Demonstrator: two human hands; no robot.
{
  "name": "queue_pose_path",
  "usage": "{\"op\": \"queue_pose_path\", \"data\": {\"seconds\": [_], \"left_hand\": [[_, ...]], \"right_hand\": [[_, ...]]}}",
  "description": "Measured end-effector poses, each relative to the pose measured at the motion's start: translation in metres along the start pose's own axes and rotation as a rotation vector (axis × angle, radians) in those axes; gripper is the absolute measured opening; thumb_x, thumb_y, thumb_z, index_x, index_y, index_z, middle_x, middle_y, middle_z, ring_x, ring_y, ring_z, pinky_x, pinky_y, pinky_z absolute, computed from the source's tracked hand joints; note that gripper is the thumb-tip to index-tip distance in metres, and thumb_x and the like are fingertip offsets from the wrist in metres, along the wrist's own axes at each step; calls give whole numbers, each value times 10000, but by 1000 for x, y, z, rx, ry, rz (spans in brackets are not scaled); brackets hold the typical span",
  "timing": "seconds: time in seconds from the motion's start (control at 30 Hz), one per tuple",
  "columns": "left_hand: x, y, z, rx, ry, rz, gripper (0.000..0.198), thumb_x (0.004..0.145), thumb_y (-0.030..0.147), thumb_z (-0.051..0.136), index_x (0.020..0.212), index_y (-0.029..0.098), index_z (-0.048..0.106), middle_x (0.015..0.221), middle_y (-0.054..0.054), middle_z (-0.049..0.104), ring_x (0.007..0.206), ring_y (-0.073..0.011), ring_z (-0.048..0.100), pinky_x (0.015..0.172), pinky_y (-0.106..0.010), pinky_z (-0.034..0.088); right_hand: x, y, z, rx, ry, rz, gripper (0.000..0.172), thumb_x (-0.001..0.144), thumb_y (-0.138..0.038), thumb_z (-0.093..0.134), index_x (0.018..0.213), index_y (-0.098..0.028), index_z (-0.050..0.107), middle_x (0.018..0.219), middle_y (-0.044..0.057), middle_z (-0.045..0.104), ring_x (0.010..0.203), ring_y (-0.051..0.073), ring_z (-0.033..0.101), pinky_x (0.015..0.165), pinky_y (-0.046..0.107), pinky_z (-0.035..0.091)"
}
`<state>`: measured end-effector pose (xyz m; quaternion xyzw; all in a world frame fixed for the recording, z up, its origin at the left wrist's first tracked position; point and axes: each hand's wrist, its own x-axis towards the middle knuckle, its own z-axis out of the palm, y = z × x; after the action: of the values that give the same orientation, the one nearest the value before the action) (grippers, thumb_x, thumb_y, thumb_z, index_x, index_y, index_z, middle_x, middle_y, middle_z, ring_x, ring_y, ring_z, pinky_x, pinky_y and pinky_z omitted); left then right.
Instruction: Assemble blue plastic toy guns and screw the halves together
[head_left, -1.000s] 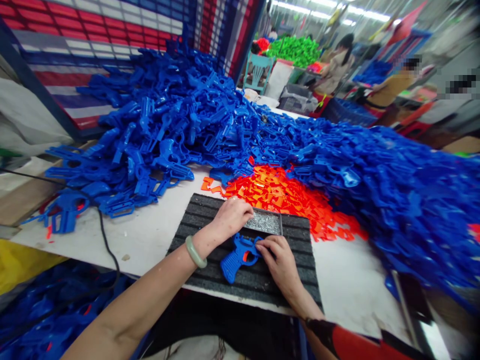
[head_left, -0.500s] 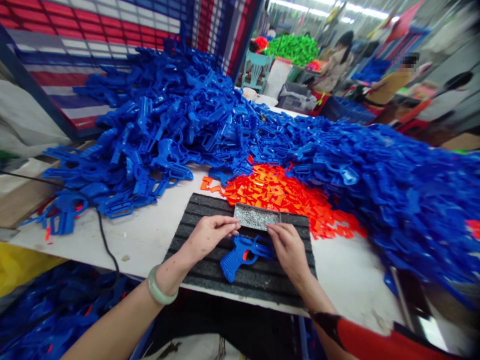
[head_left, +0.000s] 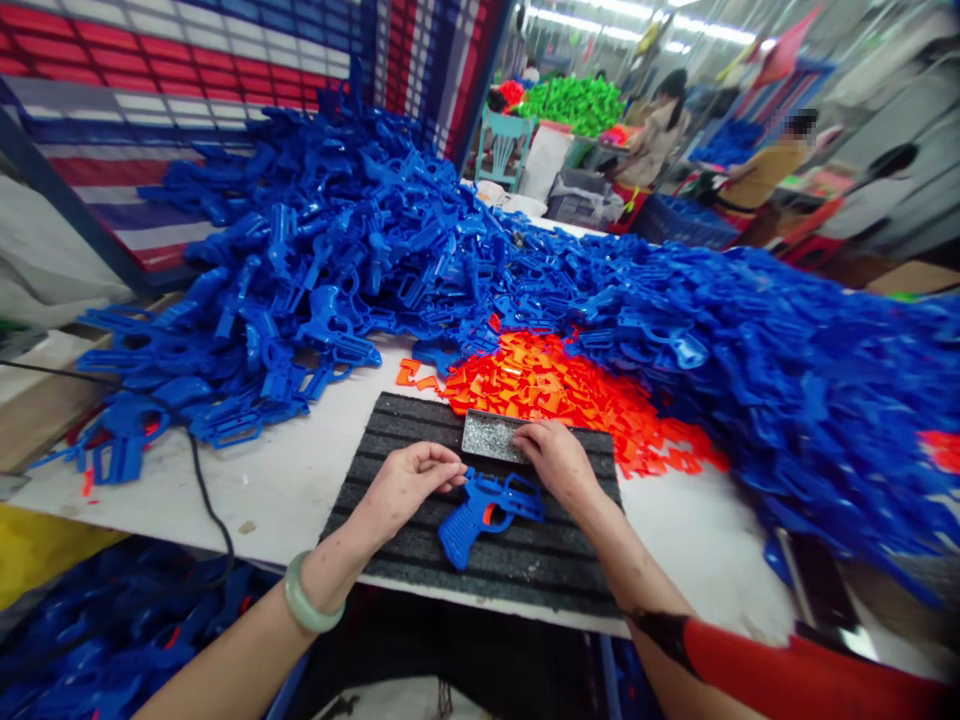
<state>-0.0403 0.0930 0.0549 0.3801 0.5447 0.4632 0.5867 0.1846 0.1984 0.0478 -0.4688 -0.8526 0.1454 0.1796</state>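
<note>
A blue plastic toy pistol [head_left: 487, 517] with an orange piece at its middle lies on a dark ribbed mat [head_left: 469, 575]. My left hand [head_left: 403, 488] rests on the mat with extended fingertips close to the pistol's rear, holding nothing. My right hand [head_left: 553, 462] is above the pistol, its fingertips at the right end of a small metal tray [head_left: 490, 436] of tiny silver screws. Whether those fingers pinch any screws is hidden. A heap of orange plastic pieces [head_left: 544, 392] lies just beyond the tray.
A huge heap of blue plastic pistol parts [head_left: 337, 250] covers the back of the white worktable [head_left: 255, 490]. A black cable [head_left: 206, 500] runs over its near left edge. More blue parts lie below left. Co-workers [head_left: 761, 175] sit beyond the table.
My right hand has moved off the pistol to the tray's right end. My left hand has drawn back from the tray to the mat beside the pistol. The view has shifted slightly.
</note>
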Motion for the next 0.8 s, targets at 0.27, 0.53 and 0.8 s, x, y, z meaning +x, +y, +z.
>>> {"op": "queue_pose_path", "data": {"seconds": [0.27, 0.53, 0.8], "left_hand": [[-5, -12, 4, 621, 142, 534, 125, 883, 276, 619, 838, 217, 720, 861, -25, 661, 837, -165, 614, 789, -299, 499], [-6, -23, 12, 967, 132, 843, 233, 981, 204, 456, 946, 196, 687, 873, -48, 616, 834, -171, 543, 783, -336, 476], [-8, -16, 13, 1095, 101, 887, 233, 967, 154, 457, 1043, 186, 674, 903, -64, 636, 833, -186, 542, 796, -362, 486]], "right_hand": [[-7, -1, -1, 142, 104, 65, 206, 887, -269, 524, 946, -242, 721, 943, 55, 745, 911, 223, 668, 852, 381, 508], [-11, -2, -1, 242, 154, 82, 211, 886, -294, 528, 955, -247, 721, 959, 53, 746, 930, 227, 671, 879, 393, 512], [-13, -7, -4, 345, 196, 101, 193, 866, -298, 543, 900, -241, 725, 933, 61, 732, 925, 228, 657, 892, 401, 501]]}}
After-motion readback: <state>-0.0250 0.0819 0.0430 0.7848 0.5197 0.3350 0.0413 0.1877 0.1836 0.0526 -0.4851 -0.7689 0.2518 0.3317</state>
